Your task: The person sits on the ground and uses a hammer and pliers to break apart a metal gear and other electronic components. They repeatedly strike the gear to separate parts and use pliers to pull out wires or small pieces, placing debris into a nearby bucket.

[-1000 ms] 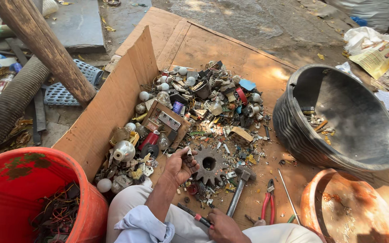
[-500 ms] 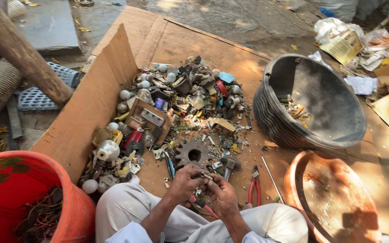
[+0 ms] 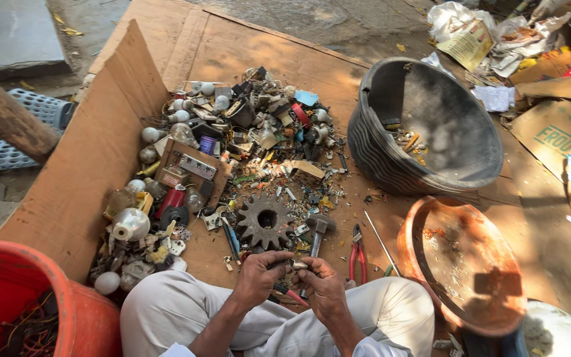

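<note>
Pinching a small metal piece (image 3: 297, 266) between them, left hand (image 3: 259, 276) and right hand (image 3: 324, 285) meet below the gear (image 3: 265, 222).

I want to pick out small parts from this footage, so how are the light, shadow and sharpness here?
Head view: sun falls on the black tub and right cardboard; the scrap pile lies in shade, still sharp; both hands are evenly lit, without motion blur; edges bend slightly from the wide lens.
</note>
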